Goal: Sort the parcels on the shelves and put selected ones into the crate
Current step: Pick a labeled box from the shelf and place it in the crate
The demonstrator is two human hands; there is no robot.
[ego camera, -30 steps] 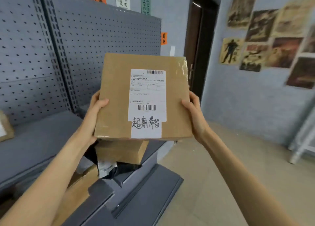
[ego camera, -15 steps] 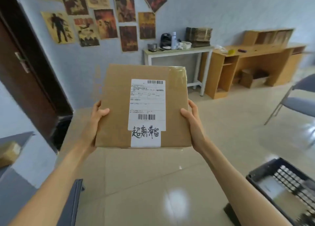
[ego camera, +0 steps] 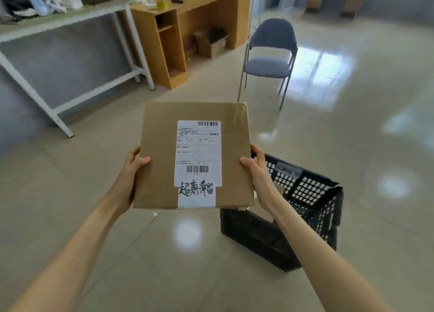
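I hold a flat brown cardboard parcel (ego camera: 159,156) in front of me, its white shipping label with barcodes and black handwriting facing up. My left hand (ego camera: 131,170) grips its left edge, thumb on top. My right hand (ego camera: 257,170) grips its right edge the same way. A black perforated plastic crate (ego camera: 305,194) stands on the floor below and to the right; the parcel's right corner and my right arm overlap its near left part. The shelves are out of view.
A grey chair (ego camera: 270,53) stands beyond the crate. A wooden desk (ego camera: 187,20) and a white-legged table (ego camera: 70,17) with clutter line the far wall at left. Glossy tiled floor (ego camera: 352,128) spreads to the right.
My view has swung right, from the grey shelves past the door and posters to the room floor. The crate has come into fuller view under the parcel. Both hands keep their grip.
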